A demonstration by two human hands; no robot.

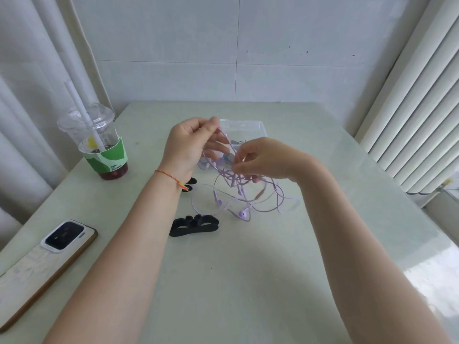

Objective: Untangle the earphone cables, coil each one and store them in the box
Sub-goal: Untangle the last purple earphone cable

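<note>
A tangle of purple earphone cables (244, 192) hangs over the pale table, its lower loops and earbuds (242, 214) resting on the surface. My left hand (188, 145) is raised and pinches a strand near the top of the tangle. My right hand (265, 157) pinches the knotted part a little lower and to the right. Behind both hands stands a clear plastic box (248, 126), partly hidden; something small and dark lies in it.
Black foam cable holders lie on the table (323, 244): one (195, 225) in front of the tangle, another (190, 184) under my left wrist. A plastic cup with a straw (99, 142) stands at the left. A phone (39, 264) lies at the near left edge.
</note>
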